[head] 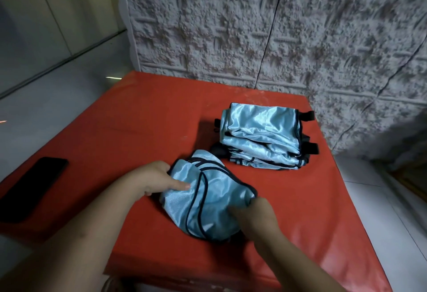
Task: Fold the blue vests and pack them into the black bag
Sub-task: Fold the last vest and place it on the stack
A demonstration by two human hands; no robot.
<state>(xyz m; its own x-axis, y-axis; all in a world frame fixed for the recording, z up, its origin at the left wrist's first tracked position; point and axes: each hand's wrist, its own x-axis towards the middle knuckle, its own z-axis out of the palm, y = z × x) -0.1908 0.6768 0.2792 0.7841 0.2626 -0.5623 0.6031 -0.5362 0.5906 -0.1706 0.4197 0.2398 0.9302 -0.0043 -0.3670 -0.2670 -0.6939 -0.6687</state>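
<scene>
A light blue vest [208,197] with dark trim lies bunched on the red table [143,118] in front of me. My left hand [159,179] grips its left edge, thumb laid over the cloth. My right hand [256,215] holds the vest's right side, fingers curled into the fabric. Behind it, to the right, several folded blue vests [261,134] sit in a stack. Black fabric with straps [309,147] shows under and beside the stack; it may be the black bag, mostly hidden.
A black phone [34,185] lies on the left part of the table. A rough textured wall [254,26] rises right behind the table. Pale tiled floor [392,211] runs along the table's right and left edges.
</scene>
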